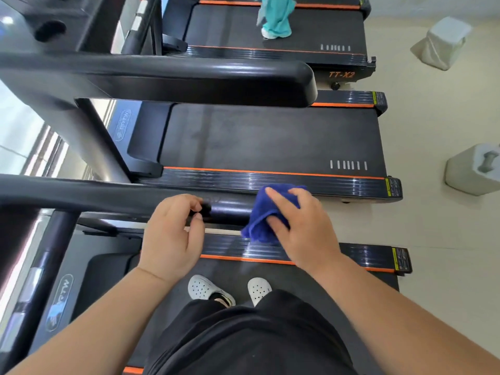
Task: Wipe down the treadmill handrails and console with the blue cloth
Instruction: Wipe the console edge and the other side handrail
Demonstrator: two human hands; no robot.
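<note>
Right hand (pixel 303 228) fingers (pixel 280 225) curl into the bunched blue cloth (pixel 261 212), holding it over the handrail (pixel 108 197) end at frame centre. Just left of it, the left hand (pixel 171 234) fingers curl loosely against the rail; whether they grip it is unclear. White shoes (pixel 207 289) stand on the treadmill belt (pixel 238 274) below.

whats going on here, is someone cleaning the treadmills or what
A person in white clogs stands on the nearest treadmill. Their right hand holds a bunched blue cloth against the end of the black handrail. The left hand is at the rail just beside it, fingers curled; whether it actually grips the rail is unclear. Someone in teal trousers is on the farthest treadmill.
</note>
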